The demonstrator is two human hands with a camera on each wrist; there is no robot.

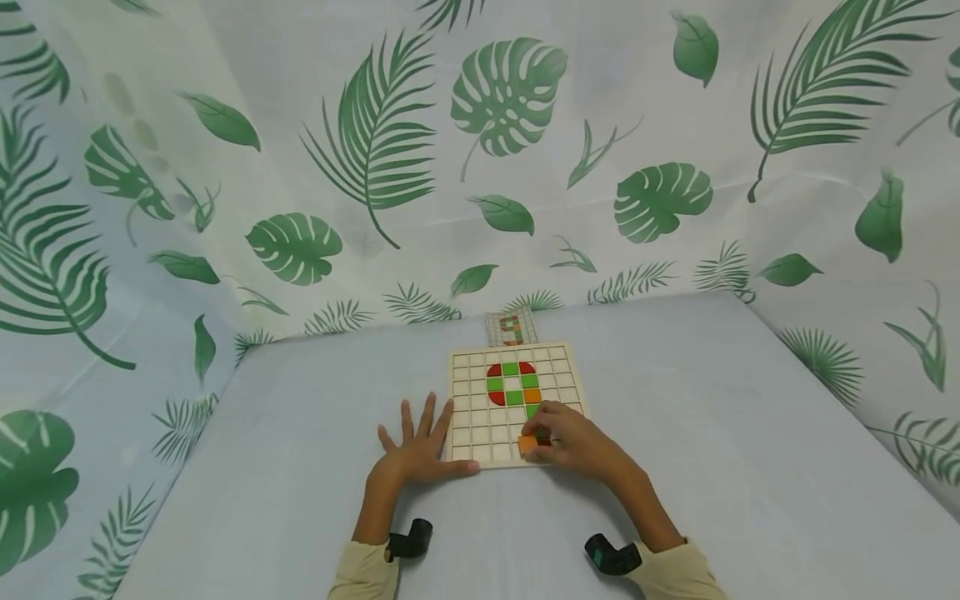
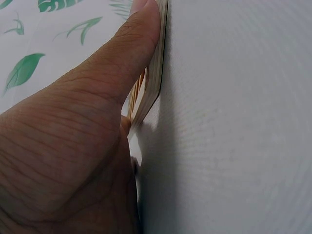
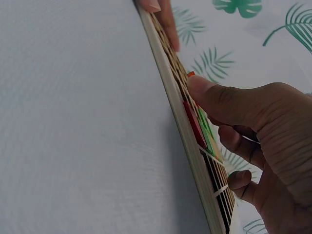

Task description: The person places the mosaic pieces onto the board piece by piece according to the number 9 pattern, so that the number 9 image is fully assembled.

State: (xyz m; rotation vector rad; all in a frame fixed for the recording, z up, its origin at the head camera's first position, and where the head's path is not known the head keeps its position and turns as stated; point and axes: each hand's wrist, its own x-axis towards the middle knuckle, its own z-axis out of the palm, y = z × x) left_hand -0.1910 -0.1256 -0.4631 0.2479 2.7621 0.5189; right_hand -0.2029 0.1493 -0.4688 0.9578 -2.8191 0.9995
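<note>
A wooden grid board (image 1: 470, 435) lies on the table, with red, green and orange tiles set in some cells. Between thumb and fingers, my right hand (image 1: 576, 440) pinches an orange square tile (image 1: 528, 446) at the board's front row. Just right of it is a dark red tile (image 3: 195, 127), partly covered by that hand in the head view. My left hand (image 1: 417, 458) rests at the board's front left corner, fingers spread, its thumb (image 2: 131, 44) along the front edge. An orange tile (image 1: 532, 396) and green tiles (image 1: 511, 369) form part of a ring farther back.
Behind the board lies a small pattern card (image 1: 512, 327) showing a similar coloured figure on a grid. A pale cloth covers the table (image 1: 337, 400). Leaf-printed fabric (image 1: 525, 183) hangs around the back and sides. Each wrist wears a black camera (image 1: 411, 539).
</note>
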